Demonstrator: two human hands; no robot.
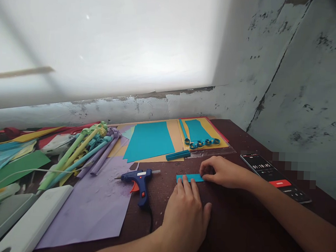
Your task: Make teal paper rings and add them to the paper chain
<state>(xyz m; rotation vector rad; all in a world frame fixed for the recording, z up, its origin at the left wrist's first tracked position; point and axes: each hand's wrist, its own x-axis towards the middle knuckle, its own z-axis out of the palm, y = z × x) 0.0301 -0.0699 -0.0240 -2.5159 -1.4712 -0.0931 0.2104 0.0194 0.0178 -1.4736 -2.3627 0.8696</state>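
Observation:
A small blue paper strip [195, 178] lies flat on the dark table. My left hand [185, 208] rests palm down with its fingers spread, the fingertips on the strip's left part. At the strip's right end my right hand [221, 172] pinches the edge between curled fingers and thumb. Behind the strip is a folded blue paper piece [178, 155]. Several blue paper curls [204, 144] sit in a row on yellow paper, beside more blue sheets. A blue glue gun [140, 180] lies left of my left hand.
Large blue sheets [150, 140] lie at the back. Purple paper [97, 212], rolled paper sticks [80, 152] and a white power strip [35, 224] occupy the left. A phone [275, 179] lies beyond my right forearm. The wall [241, 107] borders the table.

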